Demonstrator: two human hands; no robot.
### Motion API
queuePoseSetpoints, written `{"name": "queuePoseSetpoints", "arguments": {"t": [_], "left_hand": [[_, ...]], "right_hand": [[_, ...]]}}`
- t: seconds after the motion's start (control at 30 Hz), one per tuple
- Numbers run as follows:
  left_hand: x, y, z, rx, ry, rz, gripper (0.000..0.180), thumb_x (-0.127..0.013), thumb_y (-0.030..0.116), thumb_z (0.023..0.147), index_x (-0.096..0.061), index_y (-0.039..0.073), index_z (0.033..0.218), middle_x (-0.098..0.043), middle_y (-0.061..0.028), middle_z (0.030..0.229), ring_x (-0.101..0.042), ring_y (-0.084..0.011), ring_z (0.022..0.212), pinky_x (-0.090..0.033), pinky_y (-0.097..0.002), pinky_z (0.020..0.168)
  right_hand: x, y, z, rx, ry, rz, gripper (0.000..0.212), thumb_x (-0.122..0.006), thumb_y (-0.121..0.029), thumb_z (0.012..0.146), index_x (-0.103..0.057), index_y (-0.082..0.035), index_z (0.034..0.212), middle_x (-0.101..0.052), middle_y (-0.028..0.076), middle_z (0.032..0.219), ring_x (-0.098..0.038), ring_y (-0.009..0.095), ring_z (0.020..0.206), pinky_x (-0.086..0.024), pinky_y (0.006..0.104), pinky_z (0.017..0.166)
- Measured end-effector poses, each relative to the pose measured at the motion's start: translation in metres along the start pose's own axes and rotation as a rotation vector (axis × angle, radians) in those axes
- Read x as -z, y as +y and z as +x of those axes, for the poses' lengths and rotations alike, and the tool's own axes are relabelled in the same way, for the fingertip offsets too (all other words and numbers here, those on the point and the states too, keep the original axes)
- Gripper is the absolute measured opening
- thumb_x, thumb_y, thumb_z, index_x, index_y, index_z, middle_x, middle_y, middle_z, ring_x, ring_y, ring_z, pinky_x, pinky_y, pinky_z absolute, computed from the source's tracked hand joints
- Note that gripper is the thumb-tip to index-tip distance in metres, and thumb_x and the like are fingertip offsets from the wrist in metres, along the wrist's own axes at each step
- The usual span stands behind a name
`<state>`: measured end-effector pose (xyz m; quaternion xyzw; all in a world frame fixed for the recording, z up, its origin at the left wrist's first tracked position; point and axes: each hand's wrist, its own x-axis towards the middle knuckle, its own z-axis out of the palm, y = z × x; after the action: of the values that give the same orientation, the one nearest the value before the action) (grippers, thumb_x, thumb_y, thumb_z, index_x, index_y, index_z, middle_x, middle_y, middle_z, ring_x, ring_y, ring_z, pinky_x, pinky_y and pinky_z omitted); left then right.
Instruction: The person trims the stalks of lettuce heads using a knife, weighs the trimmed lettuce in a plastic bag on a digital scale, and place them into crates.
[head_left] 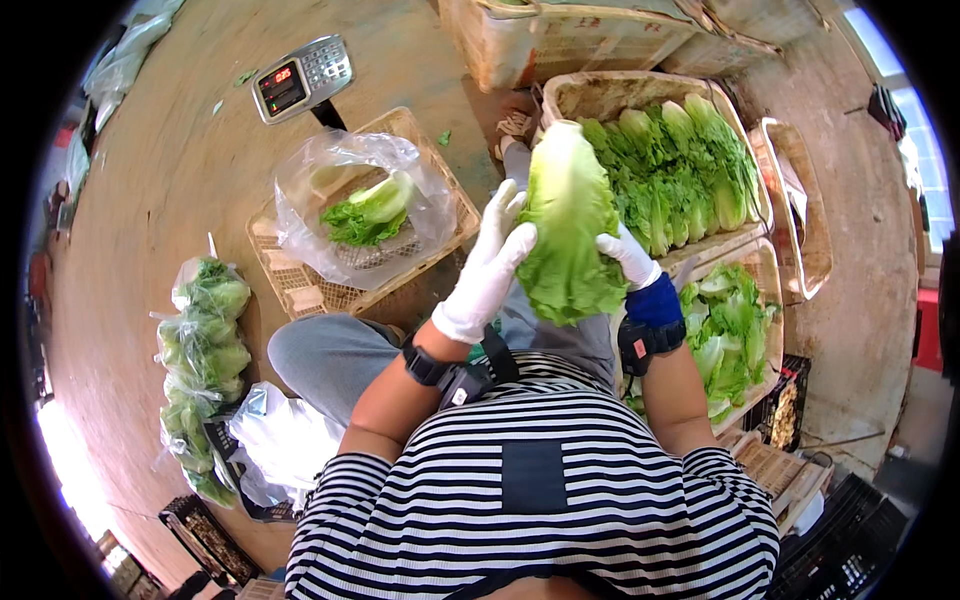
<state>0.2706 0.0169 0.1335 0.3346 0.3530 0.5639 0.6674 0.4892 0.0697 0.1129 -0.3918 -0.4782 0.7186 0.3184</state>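
Between my two white-gloved hands I hold a head of lettuce (568, 220) upright, its pale end away from me and its frilly green leaves toward me. My left hand (490, 262) presses along its left side, with the thumb against the leaves. On the opposite side, my right hand (632, 258) grips it, fingers partly hidden behind the leaves. To the left, an opened clear plastic bag (425, 190) lies in a shallow tan crate (290, 292). Inside that bag is another lettuce (372, 212).
A scale display (303, 80) stands beyond the tan crate. At right, a deep crate (590, 88) holds rows of lettuce, with a second crate (770, 330) of loose leaves nearer. Bagged lettuces (205, 360) line the left floor, beside white plastic bags (275, 440).
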Motion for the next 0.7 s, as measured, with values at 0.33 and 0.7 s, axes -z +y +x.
{"name": "queuePoseSetpoints", "arguments": {"t": [0.33,0.7], "left_hand": [[0.093,0.021,-0.034,0.003,0.108,0.054,0.091,-0.062,0.050,0.078,-0.017,0.001,0.141,-0.031,-0.0167,0.140,-0.028,-0.0239,0.131,-0.019,-0.0353,0.108],[0.131,0.024,-0.058,-0.328,0.406,1.002,0.104,-0.080,0.020,0.059,-0.018,0.002,0.141,-0.036,-0.0160,0.136,-0.042,-0.0293,0.117,-0.035,-0.0359,0.099]], "right_hand": [[-0.029,0.082,0.059,-0.395,-0.120,0.685,0.056,-0.063,-0.036,0.079,-0.049,-0.002,0.121,-0.059,0.012,0.112,-0.060,0.024,0.097,-0.049,0.0374,0.087],[-0.140,0.091,0.120,-0.221,-0.301,0.546,0.076,-0.067,-0.040,0.077,-0.031,-0.007,0.136,-0.046,0.009,0.129,-0.046,0.022,0.117,-0.035,0.0374,0.100]]}}
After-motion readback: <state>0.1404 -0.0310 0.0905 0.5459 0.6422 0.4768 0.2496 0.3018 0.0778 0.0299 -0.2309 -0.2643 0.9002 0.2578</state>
